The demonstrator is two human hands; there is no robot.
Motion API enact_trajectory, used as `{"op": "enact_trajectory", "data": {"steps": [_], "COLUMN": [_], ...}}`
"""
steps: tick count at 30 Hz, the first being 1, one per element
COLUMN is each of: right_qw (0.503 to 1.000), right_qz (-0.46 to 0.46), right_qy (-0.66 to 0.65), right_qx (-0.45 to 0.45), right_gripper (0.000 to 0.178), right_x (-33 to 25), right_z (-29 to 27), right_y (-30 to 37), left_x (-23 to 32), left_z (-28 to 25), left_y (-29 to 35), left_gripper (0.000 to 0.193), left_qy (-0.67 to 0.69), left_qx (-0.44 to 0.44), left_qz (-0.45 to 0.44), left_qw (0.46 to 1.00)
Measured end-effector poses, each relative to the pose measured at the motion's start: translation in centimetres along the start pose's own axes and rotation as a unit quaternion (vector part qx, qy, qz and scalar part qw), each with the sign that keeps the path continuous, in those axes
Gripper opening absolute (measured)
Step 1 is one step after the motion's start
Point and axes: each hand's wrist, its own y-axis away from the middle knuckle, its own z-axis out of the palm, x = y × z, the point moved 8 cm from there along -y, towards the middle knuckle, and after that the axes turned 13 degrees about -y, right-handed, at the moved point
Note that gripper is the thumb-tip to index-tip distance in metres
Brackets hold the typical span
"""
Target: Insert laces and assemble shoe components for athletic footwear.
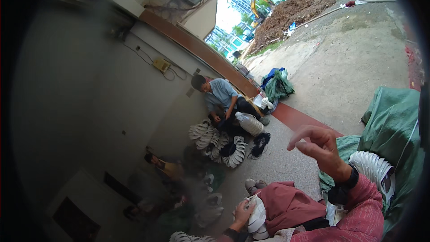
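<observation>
My left hand is low in the middle, its fingers closed on the near edge of a white cup-shaped piece. A thin white strand shows at the top of that piece, above my fingertips. My right hand is raised to the right, well apart from the piece. Its thumb and bent forefinger come together in a pinch, and what they hold, if anything, is too small to see. Reddish cloth covers my lap beside the piece.
A stack of white cups leans against green sacking at my right. More stacked cups and dark cord bundles lie ahead, near a seated person and a clear plastic jug. Other people sit in shadow at left.
</observation>
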Motion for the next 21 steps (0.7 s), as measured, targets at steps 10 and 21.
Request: {"op": "enact_trajectory", "data": {"steps": [10,21], "right_qw": [0.970,0.904], "right_qz": [0.076,0.098], "right_qy": [-0.199,-0.266], "right_qx": [-0.117,-0.319], "right_gripper": [0.016,0.010], "right_x": [4.8,9.4], "right_z": [10.0,23.0], "right_y": [-1.6,-3.5], "left_x": [-5.1,-7.8], "left_z": [-4.5,0.3], "left_y": [-0.5,-0.6], "left_gripper": [0.021,0.024], "left_qy": [0.301,0.387], "left_qx": [0.027,-0.140], "left_qz": [-0.149,-0.188], "left_qw": [0.941,0.892]}}
